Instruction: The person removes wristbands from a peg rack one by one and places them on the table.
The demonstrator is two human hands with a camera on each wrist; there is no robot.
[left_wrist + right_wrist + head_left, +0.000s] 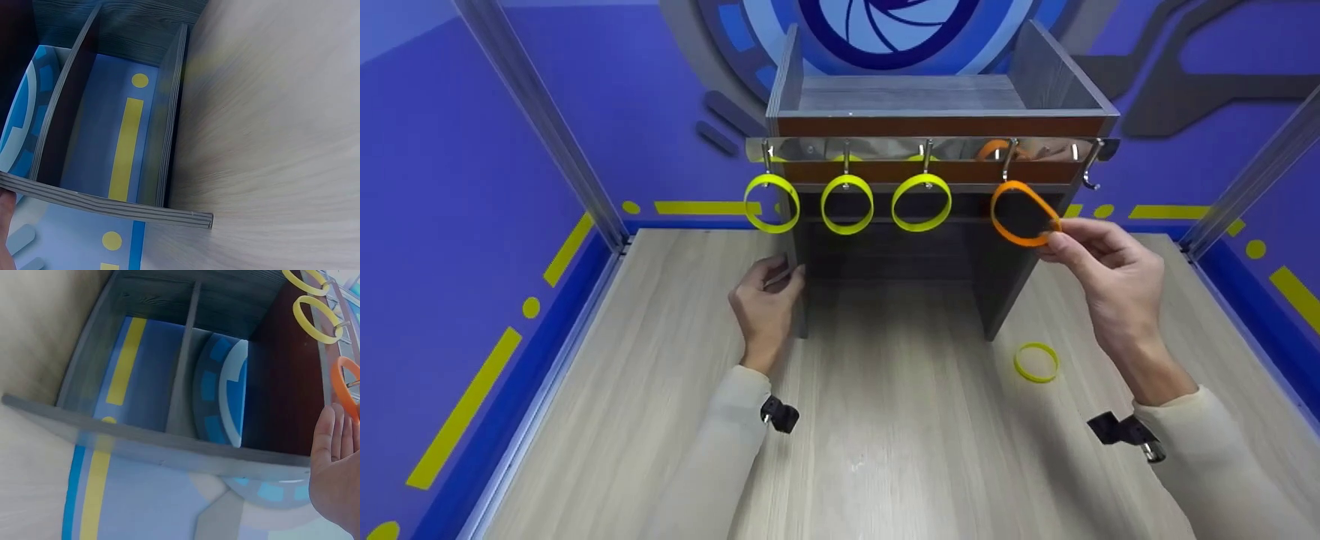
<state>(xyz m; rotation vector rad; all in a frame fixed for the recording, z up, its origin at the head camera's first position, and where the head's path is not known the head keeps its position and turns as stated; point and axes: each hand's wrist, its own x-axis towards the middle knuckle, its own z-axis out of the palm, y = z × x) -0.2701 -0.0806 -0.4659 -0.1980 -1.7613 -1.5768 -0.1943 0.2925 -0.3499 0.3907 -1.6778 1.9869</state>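
Note:
An orange ring (996,217) hangs from the fourth hook of a metal hook rail (885,148), its lower right side pulled outward. My right hand (1125,281) pinches that side between thumb and fingers. In the right wrist view, the right hand (337,478) is beside the orange ring (337,382). My left hand (765,300) grips the front edge of the grey wooden shelf's left side panel (801,319), thumb at the edge. Only a sliver of that hand shows in the left wrist view, by the panel (112,205).
Three yellow rings hang on the hooks left of the orange one, including this yellow ring (922,227). The rightmost hook (1091,169) bears no ring. Another yellow ring (1037,379) lies on the wooden table (870,450), right of the shelf. Blue printed walls (607,112) surround the table.

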